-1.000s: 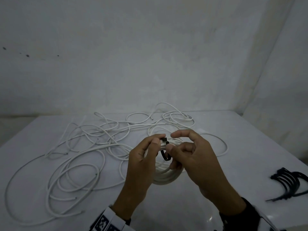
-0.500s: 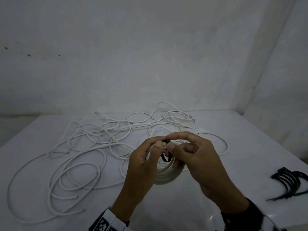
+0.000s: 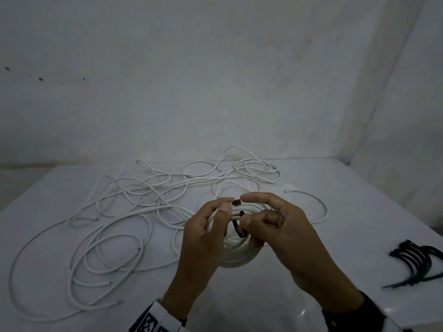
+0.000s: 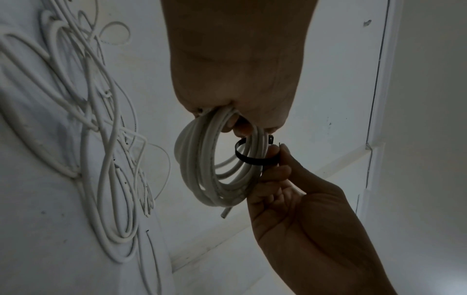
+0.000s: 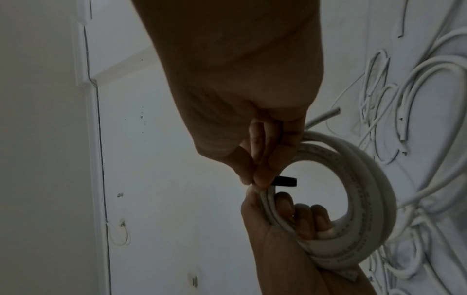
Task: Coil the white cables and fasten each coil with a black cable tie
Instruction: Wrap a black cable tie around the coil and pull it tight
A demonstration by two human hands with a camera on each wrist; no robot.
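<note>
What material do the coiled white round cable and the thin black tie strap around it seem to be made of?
Coiled white round cable: probably plastic-sheathed, smooth and matte; it bends in even loops, with small print along the jacket.
Thin black tie strap: likely flexible plastic such as nylon; a flat band that keeps a springy open curve, with a blocky head at one end.

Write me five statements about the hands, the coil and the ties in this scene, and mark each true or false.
1. The left hand grips the coil of white cable. True.
2. The right hand is empty. False: it pinches a black tie looped around the coil.
3. The spare ties lie on the table to the person's right. True.
4. All the white cable is coiled. False: loose cables sprawl on the table.
5. The coil rests flat on the table. False: it is held up in the hands.
</note>
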